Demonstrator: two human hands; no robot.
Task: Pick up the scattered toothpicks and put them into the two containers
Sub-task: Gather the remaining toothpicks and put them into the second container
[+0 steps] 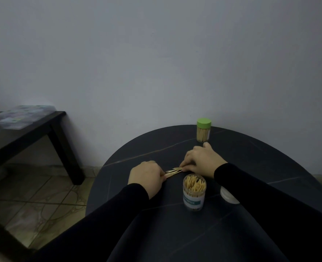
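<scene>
While the open container (194, 193), full of toothpicks, stands nearest us on the dark desk (250, 167), our left hand (146, 177) and right hand (201, 159) pinch opposite ends of the loose toothpicks (173, 171) at its eleven o'clock; the green-lidded container (203, 130) stands farthest, at twelve o'clock.

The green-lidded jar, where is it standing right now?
In the head view the green-lidded jar stands upright at the far edge of the round table, close to the wall, just beyond the right hand and farther away than the open jar.
</scene>
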